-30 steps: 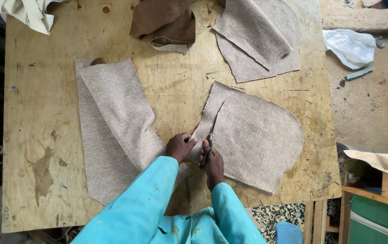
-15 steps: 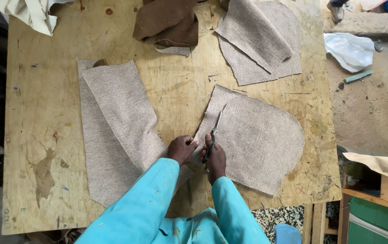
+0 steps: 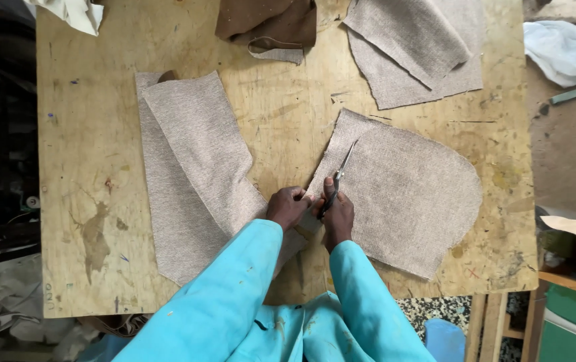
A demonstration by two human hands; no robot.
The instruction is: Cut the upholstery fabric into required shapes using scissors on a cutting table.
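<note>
A: Since 0.5 s ago, what moved?

B: Scissors [image 3: 339,175] barely advanced; blades sit along the left edge of the rounded grey fabric piece [image 3: 402,194], mid-table [image 3: 87,134]. My right hand [image 3: 337,216] is clamped on the handles; my left hand [image 3: 289,206] pinches the cloth edge just beside it.

A: Handling?

B: Soft, light, limp, judging by its drape; hold near the cut.

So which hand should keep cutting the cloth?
Probably the right hand: it already holds the scissors, blades pointing up the rounded grey cloth. The left hand grips the cloth edge beside them.
</note>
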